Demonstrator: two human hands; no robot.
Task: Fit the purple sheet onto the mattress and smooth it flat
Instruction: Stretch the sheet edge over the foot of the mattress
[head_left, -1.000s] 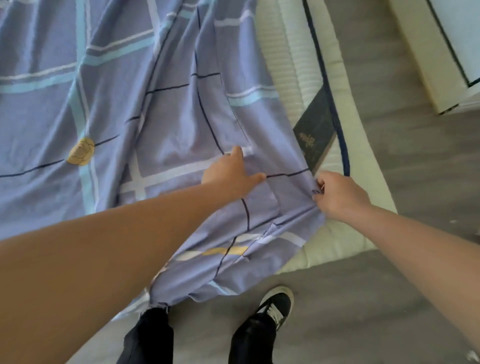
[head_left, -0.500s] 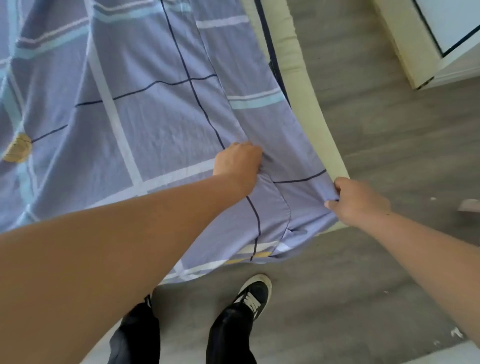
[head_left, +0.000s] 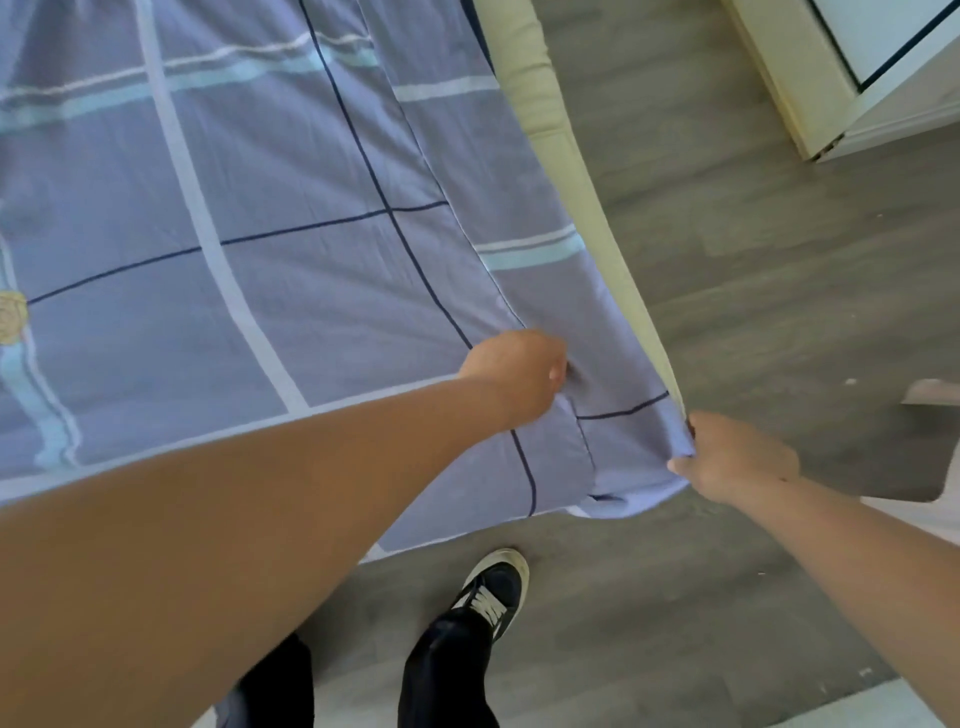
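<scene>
Purple cloth, checked in pale and dark lines: the purple sheet (head_left: 260, 234) is lying spread over the top of the mattress, mostly flat with light creases. Its near right corner is hanging over the mattress corner toward the floor.

Grey wood-look floor (head_left: 727, 312): running along the right side and the foot of the bed.

Mattress (head_left: 566, 150): its cream side wall is showing bare along the right edge, so the sheet is not covering that flank.

Left hand (head_left: 519, 374): lying on the sheet just inside the corner, with fingers curled into a small fold of cloth and gripping it.

Right hand (head_left: 737, 457): pinching the sheet's corner hem just beside the mattress edge; the cloth between the two hands is looking taut.

Black shoe (head_left: 493, 587): standing on the floor near the hanging hem.

Progress, as a judgement: the spreading is looking largely done. Seating this corner, covering the right flank and flattening the last creases are looking like what remains. The other corners are lying out of view.
</scene>
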